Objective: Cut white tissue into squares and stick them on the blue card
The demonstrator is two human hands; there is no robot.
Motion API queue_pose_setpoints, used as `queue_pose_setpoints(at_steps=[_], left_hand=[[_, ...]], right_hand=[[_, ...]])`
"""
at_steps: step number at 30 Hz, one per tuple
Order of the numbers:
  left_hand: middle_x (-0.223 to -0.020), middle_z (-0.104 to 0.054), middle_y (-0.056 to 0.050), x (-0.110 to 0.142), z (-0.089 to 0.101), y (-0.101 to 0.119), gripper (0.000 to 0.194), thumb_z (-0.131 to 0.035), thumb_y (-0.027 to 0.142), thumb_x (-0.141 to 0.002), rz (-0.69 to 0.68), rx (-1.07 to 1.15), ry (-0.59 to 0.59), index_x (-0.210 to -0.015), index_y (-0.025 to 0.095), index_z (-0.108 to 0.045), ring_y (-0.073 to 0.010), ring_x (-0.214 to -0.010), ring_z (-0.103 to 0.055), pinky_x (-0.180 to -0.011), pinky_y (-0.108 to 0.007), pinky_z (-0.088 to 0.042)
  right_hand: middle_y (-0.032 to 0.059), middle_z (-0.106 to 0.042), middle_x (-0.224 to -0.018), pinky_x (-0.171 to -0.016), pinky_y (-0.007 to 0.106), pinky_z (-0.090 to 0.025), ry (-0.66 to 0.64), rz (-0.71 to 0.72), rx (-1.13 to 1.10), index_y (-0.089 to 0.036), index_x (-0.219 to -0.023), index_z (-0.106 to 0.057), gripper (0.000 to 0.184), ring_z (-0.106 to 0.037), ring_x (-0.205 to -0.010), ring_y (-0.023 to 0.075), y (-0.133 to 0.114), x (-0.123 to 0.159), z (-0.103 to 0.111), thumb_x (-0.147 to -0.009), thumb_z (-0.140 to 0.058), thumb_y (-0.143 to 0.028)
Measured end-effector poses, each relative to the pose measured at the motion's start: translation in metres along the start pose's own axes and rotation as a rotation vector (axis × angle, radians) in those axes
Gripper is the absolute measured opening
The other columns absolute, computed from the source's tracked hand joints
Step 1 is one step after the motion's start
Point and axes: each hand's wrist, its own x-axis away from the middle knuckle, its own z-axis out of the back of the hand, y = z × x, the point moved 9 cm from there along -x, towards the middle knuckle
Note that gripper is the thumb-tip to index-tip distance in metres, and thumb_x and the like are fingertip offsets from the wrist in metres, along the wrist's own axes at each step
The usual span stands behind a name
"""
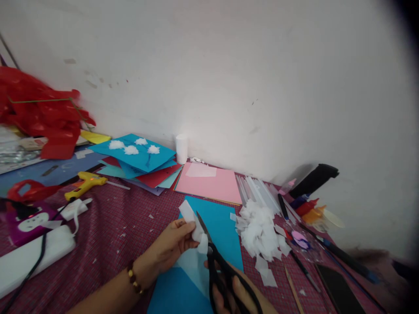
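My left hand point(178, 242) pinches a narrow strip of white paper point(188, 213) between thumb and fingers, with its lower end bent over. Black-handled scissors point(214, 266) sit in my right hand point(240, 290), my fingers through the loops. Their blades point up and away, close beside the strip; whether they touch it I cannot tell. Under both hands lies a blue sheet point(222, 218), partly covered by a thin whitish sheet point(196, 274). Just right of the blue sheet is a heap of cut white paper pieces point(260, 229).
Pink sheets point(212, 183) lie behind. Left of them stands a stack of coloured cards point(140, 152) topped with white tufts. A yellow glue gun point(85, 185) and a white power strip point(39, 250) are at left. A dark phone point(338, 290) and paint bottles point(310, 209) are at right.
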Motion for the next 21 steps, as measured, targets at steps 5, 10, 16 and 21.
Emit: queue_pose_setpoints(at_steps=[5,10,16,21], left_hand=[[-0.053,-0.057,-0.001,-0.001,-0.002,0.001,0.033,-0.076,0.041,-0.068,-0.047,-0.209,-0.023,-0.063,0.012,-0.061,-0.0056,-0.041,-0.044,-0.040,-0.017,-0.031],[-0.050,-0.052,0.002,-0.002,-0.002,-0.009,0.034,-0.071,0.044,-0.071,-0.020,-0.331,-0.023,-0.062,0.013,-0.060,-0.0043,-0.039,-0.037,-0.040,-0.018,-0.024],[-0.049,-0.049,0.004,-0.002,-0.007,-0.018,0.036,-0.066,0.048,-0.072,0.000,-0.379,-0.078,-0.063,0.014,-0.057,-0.0051,-0.040,-0.034,-0.041,-0.020,-0.022],[-0.047,-0.044,0.006,-0.003,-0.006,-0.021,0.039,-0.064,0.049,-0.072,-0.002,-0.447,-0.085,-0.057,0.016,-0.051,-0.0054,-0.040,-0.033,-0.042,-0.022,-0.023]], right_hand=[[0.0042,-0.060,-0.080,-0.056,0.023,-0.038,-0.081,0.014,-0.188,-0.017,-0.121,-0.055,0.060,-0.051,-0.061,0.0110,0.010,-0.008,-0.002,-0.079,-0.061,-0.059],[0.0041,-0.060,-0.080,-0.055,0.020,-0.037,-0.111,0.009,-0.274,-0.015,-0.125,-0.051,0.059,-0.054,-0.060,0.0098,0.010,-0.009,-0.002,-0.082,-0.062,-0.054],[0.0044,-0.062,-0.080,-0.056,0.022,-0.039,-0.100,0.030,-0.338,-0.016,-0.121,-0.053,0.051,-0.055,-0.060,0.0105,0.016,-0.012,0.003,-0.084,-0.062,-0.049],[0.0035,-0.063,-0.074,-0.048,0.023,-0.036,-0.158,0.087,-0.336,-0.021,-0.122,-0.051,0.051,-0.055,-0.053,0.0118,0.026,-0.021,0.012,-0.084,-0.058,-0.055]])
